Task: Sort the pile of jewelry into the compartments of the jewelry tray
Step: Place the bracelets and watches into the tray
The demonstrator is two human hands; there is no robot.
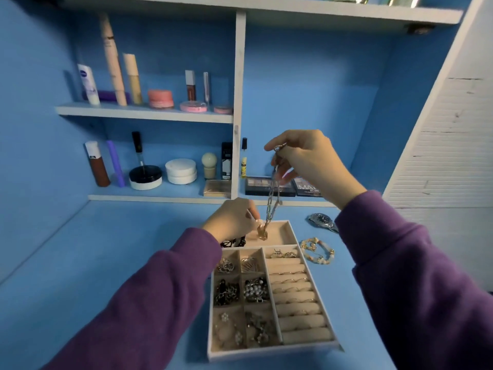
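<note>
A beige jewelry tray (290,347) lies on the blue desk, its small compartments holding earrings, pearls and chains, and its ring rolls holding several rings. My right hand (306,161) is raised above the tray's far long compartment and pinches the top of a chunky chain necklace (273,201), which hangs straight down. Its gold pendant (262,232) dangles just over that compartment. My left hand (232,218) pinches the chain's lower end near the pendant. Something black and lacy (233,243) sits in the far compartment below my left wrist.
A silver wristwatch (321,220) and a pale beaded bracelet (317,251) lie on the desk right of the tray. Shelves behind hold cosmetics, jars and eyeshadow palettes (269,186). A white slatted panel stands at the right.
</note>
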